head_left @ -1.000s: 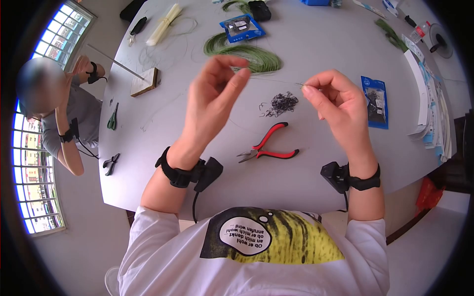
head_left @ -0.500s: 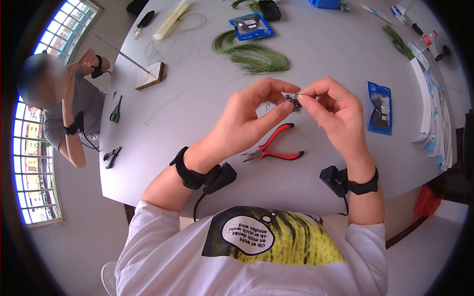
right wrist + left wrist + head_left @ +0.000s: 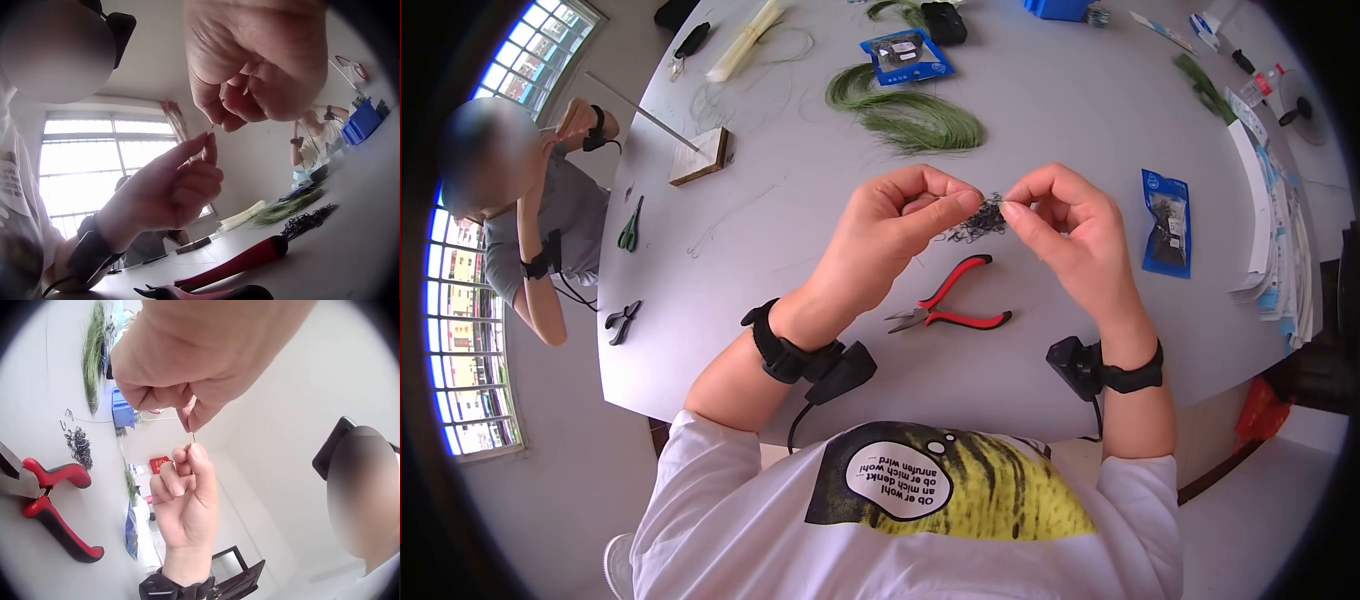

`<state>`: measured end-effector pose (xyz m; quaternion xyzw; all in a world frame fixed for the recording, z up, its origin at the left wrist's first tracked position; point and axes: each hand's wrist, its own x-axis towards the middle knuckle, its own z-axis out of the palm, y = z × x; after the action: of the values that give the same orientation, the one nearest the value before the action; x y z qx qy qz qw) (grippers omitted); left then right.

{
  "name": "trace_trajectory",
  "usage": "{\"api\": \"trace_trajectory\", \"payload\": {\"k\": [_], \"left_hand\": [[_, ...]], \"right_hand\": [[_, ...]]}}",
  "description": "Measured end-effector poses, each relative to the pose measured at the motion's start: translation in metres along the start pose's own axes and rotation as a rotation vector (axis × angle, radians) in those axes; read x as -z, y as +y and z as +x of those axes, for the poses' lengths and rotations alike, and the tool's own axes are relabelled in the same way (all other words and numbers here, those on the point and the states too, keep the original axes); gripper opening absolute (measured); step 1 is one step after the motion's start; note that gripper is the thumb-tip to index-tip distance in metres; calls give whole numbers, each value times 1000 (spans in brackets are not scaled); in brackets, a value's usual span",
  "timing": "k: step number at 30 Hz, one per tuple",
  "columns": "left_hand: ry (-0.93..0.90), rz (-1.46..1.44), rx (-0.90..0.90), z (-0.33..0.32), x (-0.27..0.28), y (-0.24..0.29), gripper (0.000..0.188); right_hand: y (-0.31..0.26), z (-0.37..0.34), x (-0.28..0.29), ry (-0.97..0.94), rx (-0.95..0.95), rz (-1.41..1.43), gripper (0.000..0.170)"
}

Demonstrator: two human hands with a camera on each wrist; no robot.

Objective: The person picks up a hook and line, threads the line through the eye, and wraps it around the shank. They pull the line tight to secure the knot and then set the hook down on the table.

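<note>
In front of the chest, my left hand (image 3: pixel 890 220) and right hand (image 3: pixel 1080 240) face each other with fingertips close together. Thumb and forefinger of the right pinch a tiny fish hook (image 3: pixel 194 437), mostly hidden, its thin shank showing in the gap. The left pinches at the hook's other end, where a fine line ran between the hands a second earlier; I cannot tell how much of that line it grips. Below the fingertips lies a heap of black fish hooks (image 3: pixel 976 229). Red-handled pliers (image 3: pixel 926 306) lie nearer me, jaws pointing left.
Green strands (image 3: pixel 930 125) and a blue packet (image 3: pixel 905 57) lie beyond the hands. Another blue packet (image 3: pixel 1166 225) is at right, beside stacked papers (image 3: pixel 1280 240). At left are a block with a rod (image 3: pixel 700 160), scissors (image 3: pixel 631 228), black pliers (image 3: pixel 622 322) and another person (image 3: pixel 550 215).
My left hand has moved right and down from apart to meet the right hand. Its fingers have closed in to a pinch, and both hands now hover over the hooks.
</note>
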<state>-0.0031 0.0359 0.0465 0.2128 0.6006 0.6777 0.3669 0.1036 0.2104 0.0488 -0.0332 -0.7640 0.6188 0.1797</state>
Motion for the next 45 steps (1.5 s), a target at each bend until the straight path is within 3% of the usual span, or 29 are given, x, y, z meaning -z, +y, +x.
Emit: {"api": "trace_trajectory", "payload": {"k": [9,12,14,17,18,19,21,22,23,25,27,29,30,31,33,37,39,40,42,43,45], "left_hand": [[-10,-189,103,2,2,-2,16],[-6,-322,112,0,3,2,16],[-3,-390,109,-2,2,3,16],[28,-418,42,-1,2,2,13],[61,-346,-9,1,4,2,12],[94,-274,-58,2,5,2,12],[131,-189,-89,6,9,1,12],[167,-102,-119,8,11,1,13],[169,-106,-116,9,13,1,13],[199,-7,-80,13,16,-2,13],[181,-6,-54,16,20,-7,16],[166,-6,-29,22,25,-15,20],[172,-17,6,25,28,-21,16],[178,-28,38,27,30,-26,12],[192,-5,37,30,32,-34,12],[196,10,51,30,30,-36,13],[146,-115,85,30,36,-35,13],[98,-237,115,31,40,-33,13],[81,-332,126,33,46,-33,14],[60,-424,141,34,49,-33,14],[45,-441,144,35,50,-34,15]], "right_hand": [[5,2,-4,-43,-182,10,10],[-3,-1,-19,-171,-311,50,21],[-2,-7,-33,-281,-380,413,39],[10,-16,-47,-431,-435,527,45],[11,-18,-50,-424,-432,523,32],[8,-19,-50,-425,-432,521,32],[-6,-20,-48,-469,-396,225,15],[-10,-24,-49,-423,-203,26,12],[-13,-23,-47,-425,-208,26,12],[-16,-24,-39,-711,64,-183,11],[-21,-22,-27,-802,-28,-158,12],[-24,-12,-11,-757,-115,-250,10],[-24,-8,-4,-650,-305,-282,11],[-20,-4,0,-652,-309,-284,11],[-8,2,4,-288,-224,-586,12],[6,16,-1,-278,-146,-576,14],[13,25,-5,-330,123,-813,13],[8,28,-7,-333,126,-815,13],[-12,37,-9,-564,-346,-624,16],[-23,38,-8,-570,-342,-628,16],[-39,30,-5,-914,-605,-150,11]]}}
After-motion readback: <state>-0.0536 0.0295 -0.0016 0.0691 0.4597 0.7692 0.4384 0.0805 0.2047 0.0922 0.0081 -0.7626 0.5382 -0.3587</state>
